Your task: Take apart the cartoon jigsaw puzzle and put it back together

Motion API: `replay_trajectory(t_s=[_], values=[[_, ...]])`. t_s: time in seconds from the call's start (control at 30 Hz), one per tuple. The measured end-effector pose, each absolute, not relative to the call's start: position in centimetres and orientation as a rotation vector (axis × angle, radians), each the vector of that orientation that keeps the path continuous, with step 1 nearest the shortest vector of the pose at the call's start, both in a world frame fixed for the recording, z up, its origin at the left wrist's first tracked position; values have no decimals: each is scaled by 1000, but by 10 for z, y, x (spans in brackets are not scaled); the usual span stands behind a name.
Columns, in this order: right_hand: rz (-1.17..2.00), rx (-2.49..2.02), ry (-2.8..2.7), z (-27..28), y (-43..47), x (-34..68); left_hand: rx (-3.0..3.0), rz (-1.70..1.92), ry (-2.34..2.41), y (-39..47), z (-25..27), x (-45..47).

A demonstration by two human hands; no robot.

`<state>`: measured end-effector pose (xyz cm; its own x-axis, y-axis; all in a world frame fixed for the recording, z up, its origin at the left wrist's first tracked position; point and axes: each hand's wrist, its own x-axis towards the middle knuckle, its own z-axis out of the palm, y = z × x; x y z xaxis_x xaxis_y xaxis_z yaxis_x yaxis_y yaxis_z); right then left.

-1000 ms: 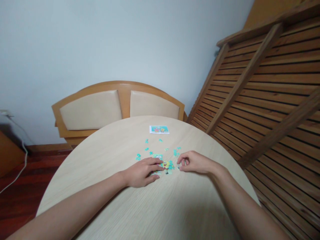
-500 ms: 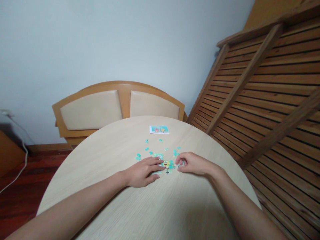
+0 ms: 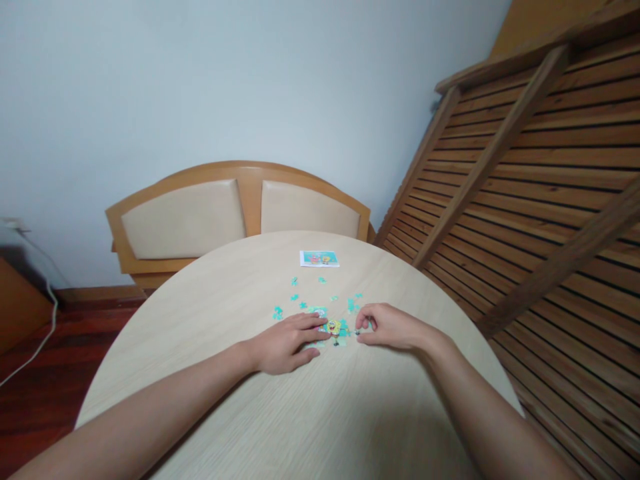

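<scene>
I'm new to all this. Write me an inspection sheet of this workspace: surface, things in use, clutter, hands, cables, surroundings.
Surface: pale table with a rounded edge.
Things in use: partly joined puzzle; picture card lying beyond it.
Clutter: loose pieces scattered beside and beyond the puzzle.
Hands: left hand lies palm down, fingers over the puzzle's left part; right hand has curled fingers, its tips at a small piece; whether gripped, hard to tell.
Cables: white cable running down to the floor, far left.
Surroundings: pale wall, wooden backboard with cream panels, slatted wooden frame on the right.
</scene>
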<state>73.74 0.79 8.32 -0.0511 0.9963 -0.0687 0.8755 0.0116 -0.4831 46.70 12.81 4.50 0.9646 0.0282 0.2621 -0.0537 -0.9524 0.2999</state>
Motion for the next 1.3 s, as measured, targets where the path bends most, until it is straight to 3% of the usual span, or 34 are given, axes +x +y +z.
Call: replay_trajectory(t_s=[0.47,0.73,1.3], values=[[601,-1893,-2021,83,9,732,2783,392,-24,129,44,467],[865,-1689,-1911,86,10,721,2758,384,9,128,44,469],[582,-1614,-2039,71,20,687,2726,406,0,126,45,473]])
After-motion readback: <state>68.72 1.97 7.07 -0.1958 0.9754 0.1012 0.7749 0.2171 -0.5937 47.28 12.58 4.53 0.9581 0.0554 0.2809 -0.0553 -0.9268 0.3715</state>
